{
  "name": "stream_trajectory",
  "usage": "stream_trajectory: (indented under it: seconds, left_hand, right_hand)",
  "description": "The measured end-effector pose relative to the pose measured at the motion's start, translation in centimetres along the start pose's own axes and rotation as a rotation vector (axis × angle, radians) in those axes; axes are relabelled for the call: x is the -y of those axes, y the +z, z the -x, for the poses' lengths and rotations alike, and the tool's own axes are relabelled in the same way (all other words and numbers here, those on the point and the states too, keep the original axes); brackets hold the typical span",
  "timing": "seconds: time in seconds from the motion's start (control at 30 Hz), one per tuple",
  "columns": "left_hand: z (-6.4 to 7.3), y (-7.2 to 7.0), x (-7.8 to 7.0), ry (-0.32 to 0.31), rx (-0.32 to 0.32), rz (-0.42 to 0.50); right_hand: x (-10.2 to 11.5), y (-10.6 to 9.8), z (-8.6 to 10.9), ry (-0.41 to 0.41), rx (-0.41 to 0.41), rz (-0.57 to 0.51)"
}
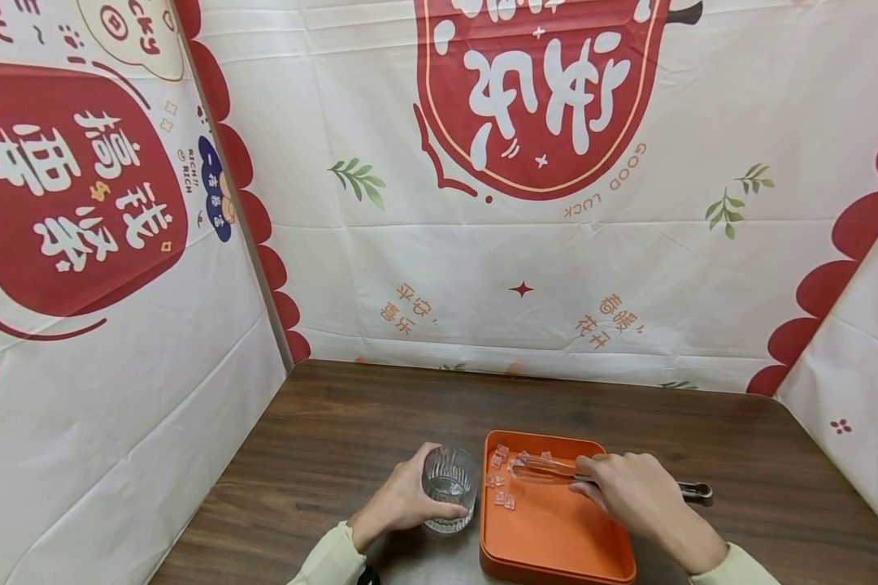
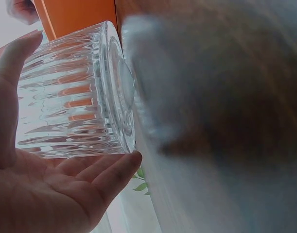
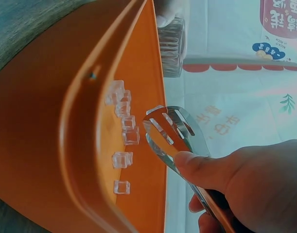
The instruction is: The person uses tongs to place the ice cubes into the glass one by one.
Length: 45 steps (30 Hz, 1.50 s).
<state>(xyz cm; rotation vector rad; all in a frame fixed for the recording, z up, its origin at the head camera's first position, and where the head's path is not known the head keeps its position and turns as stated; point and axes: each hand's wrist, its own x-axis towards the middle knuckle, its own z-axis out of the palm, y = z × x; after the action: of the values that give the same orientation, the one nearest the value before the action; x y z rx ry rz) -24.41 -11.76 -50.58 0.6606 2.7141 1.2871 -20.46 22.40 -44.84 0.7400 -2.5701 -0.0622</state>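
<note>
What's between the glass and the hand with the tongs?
In the head view: part of the tray, some cubes and the front of the tongs.

The tray [image 1: 563,528] is orange. The small cubes [image 3: 131,135] and the ribbed glass [image 2: 65,104] are both colourless. The tongs [image 3: 181,144] are silver. The table [image 1: 336,439] shows brown wood grain. The white cloth [image 1: 468,252] carries red scallops [image 1: 254,215] and green leaves [image 1: 363,182]. The sleeves [image 1: 332,559] are pale yellow.
</note>
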Motion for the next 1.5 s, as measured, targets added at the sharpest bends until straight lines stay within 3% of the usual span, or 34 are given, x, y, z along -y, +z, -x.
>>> stream_trajectory:
  seconds: [1.5]
  left_hand:
    - [0.8,0.4,-0.5,0.014,-0.046,-0.039]
  right_hand:
    - [-0.1,-1.2,-0.3,-0.015,-0.147,0.013]
